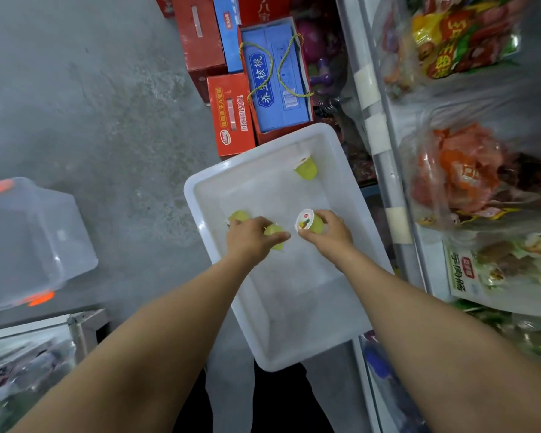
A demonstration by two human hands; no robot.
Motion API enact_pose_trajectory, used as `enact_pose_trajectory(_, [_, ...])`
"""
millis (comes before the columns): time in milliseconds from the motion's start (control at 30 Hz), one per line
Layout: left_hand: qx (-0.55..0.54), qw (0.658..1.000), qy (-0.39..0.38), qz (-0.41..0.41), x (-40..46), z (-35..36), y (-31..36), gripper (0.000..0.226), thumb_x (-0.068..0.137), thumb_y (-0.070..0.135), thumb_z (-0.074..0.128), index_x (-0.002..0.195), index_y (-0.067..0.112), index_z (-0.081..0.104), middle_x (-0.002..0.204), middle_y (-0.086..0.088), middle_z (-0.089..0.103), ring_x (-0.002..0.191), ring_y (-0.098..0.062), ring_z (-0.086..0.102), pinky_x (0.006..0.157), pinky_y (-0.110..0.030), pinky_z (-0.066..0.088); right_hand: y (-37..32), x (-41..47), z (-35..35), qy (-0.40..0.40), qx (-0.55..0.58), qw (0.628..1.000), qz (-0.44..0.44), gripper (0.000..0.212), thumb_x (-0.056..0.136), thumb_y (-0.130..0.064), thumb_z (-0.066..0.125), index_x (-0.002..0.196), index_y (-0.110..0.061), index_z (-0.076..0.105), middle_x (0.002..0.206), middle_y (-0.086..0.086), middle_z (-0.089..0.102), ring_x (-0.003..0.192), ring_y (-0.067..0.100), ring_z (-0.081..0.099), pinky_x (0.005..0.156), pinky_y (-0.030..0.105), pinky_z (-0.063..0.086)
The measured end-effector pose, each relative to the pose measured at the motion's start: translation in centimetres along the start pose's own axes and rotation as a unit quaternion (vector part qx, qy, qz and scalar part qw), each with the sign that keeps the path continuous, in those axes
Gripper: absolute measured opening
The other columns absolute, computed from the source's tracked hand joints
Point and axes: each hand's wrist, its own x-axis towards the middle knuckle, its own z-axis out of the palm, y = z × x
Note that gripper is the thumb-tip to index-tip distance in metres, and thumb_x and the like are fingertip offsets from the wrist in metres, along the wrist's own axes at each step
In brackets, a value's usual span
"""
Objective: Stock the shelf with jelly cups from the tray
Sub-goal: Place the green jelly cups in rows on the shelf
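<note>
Clear bin (28, 242): upturned on the grey floor at 9 o'clock, orange patches at two of its corners.
Left shelf (28, 348): at 8 o'clock, metal edge, blurred packets on it.
Left hand (250, 237): over the tray's left side, fingers curled round a green cup (275, 234); a second green cup (238, 216) shows just past the knuckles, touching the hand, and whether it is gripped too cannot be told.
Tray (294, 354): white plastic, centre of view, on the floor beside the right shelf.
Boxes (231, 114): red and blue cartons at 12 o'clock, just beyond the tray; the blue one (275, 79) has cord handles.
Right hand (328, 232): inside the tray, thumb and fingers clamped on a lidded cup (310, 223), its printed lid facing left.
Far cup (306, 168): lies alone on its side near the tray's 1 o'clock corner, well apart from both hands.
Right shelf (391, 170): from 1 to 4 o'clock, white rail with taped labels, bagged snacks (459, 176) on it.
</note>
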Motion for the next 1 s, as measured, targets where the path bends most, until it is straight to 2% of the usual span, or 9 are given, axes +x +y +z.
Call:
enact_pose_trajectory(67, [-0.176,0.984,-0.004,-0.032,-2.0,0.1,0.0,0.055,0.073,0.06,0.075,0.112,0.021,0.068,0.102,0.002,0.066,0.106,-0.02,0.057,0.087,-0.032,0.047,-0.4,-1.7,-0.7,0.015,0.035,0.999,-0.002,0.052,0.077,-0.041,0.081,0.121,-0.028,0.056,0.117,-0.005,0.059,0.107,0.02,0.059,0.089,0.032,0.049])
enact_pose_trajectory(133, [-0.318,0.946,-0.008,-0.059,-4.2,-0.1,0.0,0.05,0.073,0.049,0.081,0.107,0.015,0.068,0.098,0.002,0.065,0.097,-0.019,0.062,0.08,-0.029,0.05,-0.9,-3.3,-1.5,0.031,0.057,0.998,-0.011,0.05,0.076,-0.043,0.082,0.117,-0.028,0.056,0.111,-0.007,0.061,0.104,0.019,0.06,0.085,0.031,0.048])
enact_pose_trajectory(267, [-0.466,0.881,-0.024,-0.075,-8.4,-0.8,0.0,0.054,0.076,0.035,0.083,0.11,0.0,0.059,0.108,-0.013,0.063,0.082,-0.019,0.064,0.065,-0.026,0.054,-2.1,-8.0,-2.8,0.075,0.117,0.99,-0.027,0.047,0.076,-0.042,0.082,0.112,-0.025,0.058,0.106,-0.007,0.063,0.101,0.017,0.06,0.081,0.029,0.047])
enact_pose_trajectory(367, [-0.511,0.858,-0.051,-0.034,-11.9,-1.6,0.0,0.042,0.079,0.032,0.081,0.092,0.004,0.053,0.092,-0.013,0.06,0.073,-0.016,0.065,0.068,-0.024,0.055,-2.7,-12.5,-3.0,0.086,0.18,0.979,-0.052,0.049,0.075,-0.042,0.083,0.115,-0.028,0.058,0.113,-0.006,0.064,0.103,0.015,0.062,0.081,0.028,0.05])
enact_pose_trajectory(500, [-0.578,0.812,-0.078,0.017,-17.7,-2.7,-0.2,0.05,0.082,0.025,0.079,0.117,-0.001,0.055,0.106,-0.012,0.066,0.085,-0.019,0.069,0.074,-0.026,0.056,-3.1,-19.3,-3.0,0.098,0.247,0.959,-0.101,0.058,0.079,-0.039,0.081,0.131,-0.034,0.055,0.127,-0.005,0.06,0.11,0.014,0.06,0.082,0.025,0.047])
enact_pose_trajectory(600, [-0.606,0.789,-0.09,0.05,-23.5,-3.4,-0.5,0.055,0.084,0.019,0.078,0.13,0.011,0.049,0.118,-0.012,0.063,0.097,-0.023,0.069,0.084,-0.032,0.056,-2.8,-25.1,-2.5,0.115,0.268,0.946,-0.142,0.05,0.081,-0.038,0.08,0.127,-0.033,0.059,0.122,-0.006,0.064,0.107,0.011,0.061,0.078,0.021,0.047])
enact_pose_trajectory(800, [-0.611,0.767,-0.135,0.138,-34.2,-3.3,-1.4,0.058,0.086,0.007,0.073,0.136,0.021,0.048,0.112,-0.012,0.068,0.111,-0.029,0.066,0.086,-0.032,0.056,-1.4,-36.3,-2.6,0.184,0.339,0.903,-0.19,0.045,0.081,-0.034,0.081,0.12,-0.031,0.06,0.114,-0.008,0.067,0.103,0.011,0.064,0.082,0.022,0.05])
enact_pose_trajectory(900, [-0.581,0.776,-0.156,0.191,-39.0,-2.6,-0.8,0.048,0.088,0.007,0.071,0.127,0.03,0.057,0.11,-0.013,0.068,0.106,-0.025,0.068,0.09,-0.034,0.055,0.2,-42.0,-4.4,0.23,0.352,0.88,-0.221,0.046,0.083,-0.036,0.079,0.123,-0.036,0.059,0.121,-0.009,0.062,0.107,0.008,0.061,0.085,0.024,0.052])
enact_pose_trajectory(1000, [-0.553,0.778,-0.173,0.242,-44.1,-1.2,0.5,0.042,0.087,0.009,0.072,0.124,0.026,0.061,0.115,-0.015,0.066,0.101,-0.023,0.068,0.087,-0.033,0.055,2.8,-47.7,-6.6,0.279,0.36,0.855,-0.246,0.043,0.084,-0.039,0.077,0.123,-0.037,0.06,0.125,-0.006,0.061,0.11,0.011,0.06,0.084,0.025,0.051])
